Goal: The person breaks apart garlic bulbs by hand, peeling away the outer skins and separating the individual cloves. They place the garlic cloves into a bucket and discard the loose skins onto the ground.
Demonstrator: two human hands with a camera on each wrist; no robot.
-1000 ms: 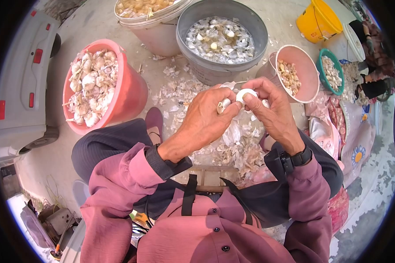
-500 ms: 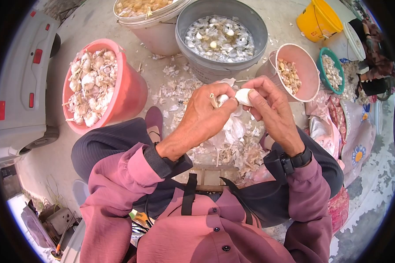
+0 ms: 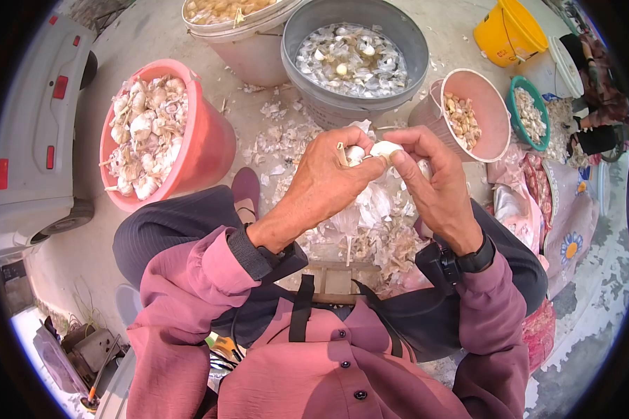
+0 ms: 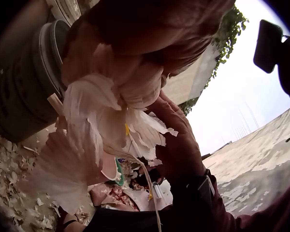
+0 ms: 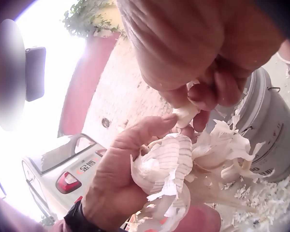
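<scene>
mostly garlic work, mid-air over a seated person's lap. left hand (image 3: 325, 174) curled round a partly skinned garlic bulb (image 5: 162, 162), its stalk poking up; thumb tip just against a white clove (image 3: 385, 149). right hand (image 3: 437, 185) pinches that clove between thumb and fingers, little gap left between them. the hands meet at the clove, bulb to its left. loose papery skin (image 4: 89, 116) hangs below the bulb in the left wrist view.

below and beyond: dry peelings (image 3: 391, 241) scattered over the concrete floor (image 3: 98, 258), thickest between the feet. left: pink bucket (image 3: 210, 160), tilted, heaped with whole bulbs (image 3: 143, 126). far centre: grey tub (image 3: 328, 108) of water, skins and a few white cloves afloat; whitish bucket (image 3: 248, 59) just to its left. right: pale pink bucket (image 3: 493, 115), leaning, unpeeled-looking cloves (image 3: 460, 124) inside. farther right: teal basin (image 3: 537, 144), yellow bucket (image 3: 500, 42). far left, well apart: parked van (image 3: 31, 140).
</scene>
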